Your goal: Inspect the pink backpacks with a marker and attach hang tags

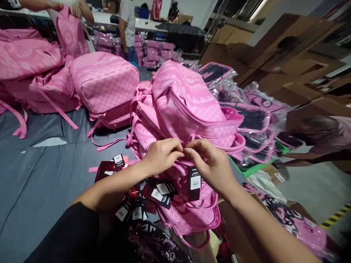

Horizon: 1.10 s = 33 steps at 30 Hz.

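In front of a stack of pink backpacks (pixel 189 95), my left hand (pixel 163 155) and my right hand (pixel 210 160) meet fingertip to fingertip. Both are closed in a pinch on a thin red tag string (pixel 182 150), mostly hidden by the fingers. A black hang tag (pixel 195 184) with a white barcode label hangs just below my right hand, against the pink fabric. Under my left forearm lie several more black hang tags (pixel 161 191) with shiny red parts. The top backpack's curved zipper faces me.
More pink backpacks (pixel 106 84) stand on the grey-covered table (pixel 63 160) to the left. Plastic-wrapped bags (pixel 252 117) are piled behind on the right, near cardboard boxes (pixel 290 65). One person (pixel 326 135) bends at the right; another (pixel 127 27) stands across the table.
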{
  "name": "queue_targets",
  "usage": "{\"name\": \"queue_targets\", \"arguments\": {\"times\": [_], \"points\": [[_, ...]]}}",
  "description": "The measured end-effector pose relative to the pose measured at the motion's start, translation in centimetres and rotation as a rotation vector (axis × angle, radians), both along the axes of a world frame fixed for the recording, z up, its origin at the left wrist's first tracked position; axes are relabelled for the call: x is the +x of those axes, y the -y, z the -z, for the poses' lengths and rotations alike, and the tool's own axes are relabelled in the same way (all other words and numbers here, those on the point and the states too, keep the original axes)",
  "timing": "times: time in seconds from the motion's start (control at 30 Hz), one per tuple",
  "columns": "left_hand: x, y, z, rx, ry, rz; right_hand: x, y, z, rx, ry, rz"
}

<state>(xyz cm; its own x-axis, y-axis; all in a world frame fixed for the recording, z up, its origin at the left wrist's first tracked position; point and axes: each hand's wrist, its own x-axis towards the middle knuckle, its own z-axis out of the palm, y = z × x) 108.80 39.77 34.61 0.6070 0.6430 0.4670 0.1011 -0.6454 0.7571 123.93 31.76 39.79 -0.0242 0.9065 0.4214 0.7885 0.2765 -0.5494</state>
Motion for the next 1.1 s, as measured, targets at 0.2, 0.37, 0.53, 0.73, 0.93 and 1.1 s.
{"name": "queue_targets", "arguments": {"times": [0.2, 0.37, 0.53, 0.73, 0.93, 1.1], "points": [[0.0, -0.6, -0.1, 0.059, -0.1, 0.075, 0.0, -0.1, 0.5, -0.017, -0.02, 0.021], [0.0, -0.4, 0.1, 0.058, -0.098, 0.095, -0.1, -0.1, 0.8, -0.015, -0.051, 0.046], [0.0, 0.2, 0.2, 0.152, -0.115, -0.022, 0.0, -0.2, 0.9, -0.024, -0.058, 0.022], [-0.1, 0.7, 0.2, 0.092, -0.038, 0.061, -0.1, -0.3, 0.6, 0.002, -0.087, 0.018], [-0.1, 1.2, 0.9, 0.149, -0.04, -0.059, -0.4, 0.1, 0.9, -0.036, -0.113, 0.014], [0.7, 1.5, 1.2, 0.189, 0.059, -0.078, -0.2, -0.1, 1.3, 0.057, -0.081, 0.021]]}}
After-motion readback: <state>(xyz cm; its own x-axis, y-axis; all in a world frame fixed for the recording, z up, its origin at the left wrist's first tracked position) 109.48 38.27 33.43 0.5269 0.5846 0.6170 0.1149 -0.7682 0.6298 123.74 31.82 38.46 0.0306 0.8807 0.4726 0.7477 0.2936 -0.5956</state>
